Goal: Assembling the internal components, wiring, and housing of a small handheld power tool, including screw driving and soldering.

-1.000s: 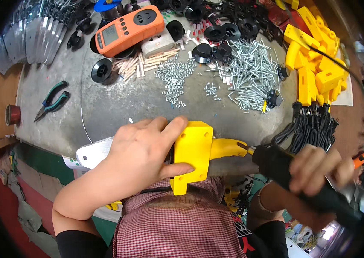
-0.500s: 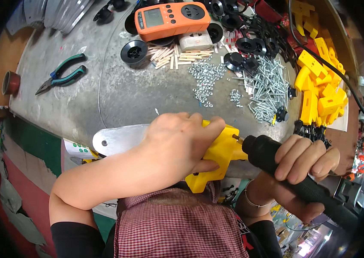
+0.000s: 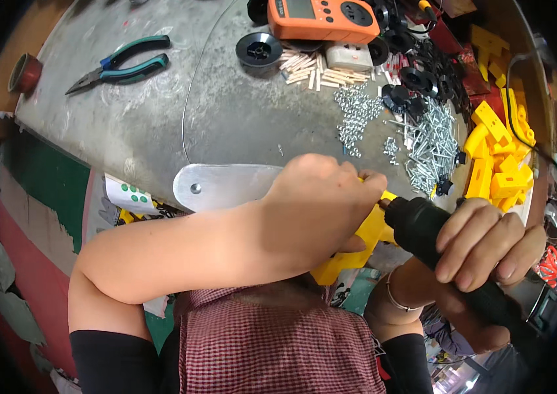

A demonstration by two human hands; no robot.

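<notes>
My left hand (image 3: 324, 207) is wrapped over a yellow plastic piece (image 3: 341, 268) and grips it at the table's near edge. A flat silver metal plate (image 3: 229, 184) with a rounded end and one hole reaches out leftward from under that hand; where it meets the yellow piece is hidden. In my right hand (image 3: 485, 243) is a thick black powered screwdriver (image 3: 419, 226), fingers closed round its body. Its tip points left and meets the upper right edge of the yellow piece, close to my left fingertips. Any screw there is too small to make out.
Teal-handled pliers (image 3: 120, 65) lie at the left, near a small reddish cup (image 3: 25, 72). Farther back are an orange meter (image 3: 324, 23), a black dish (image 3: 258, 49) and wooden sticks (image 3: 318, 69). Nuts (image 3: 357, 115), screws (image 3: 433, 141) and yellow plastic parts (image 3: 498, 161) lie to the right.
The table things have shifted right and slightly up in the picture as the view turned. Both hands still hold the same things, and the screwdriver tip stays at the yellow piece.
</notes>
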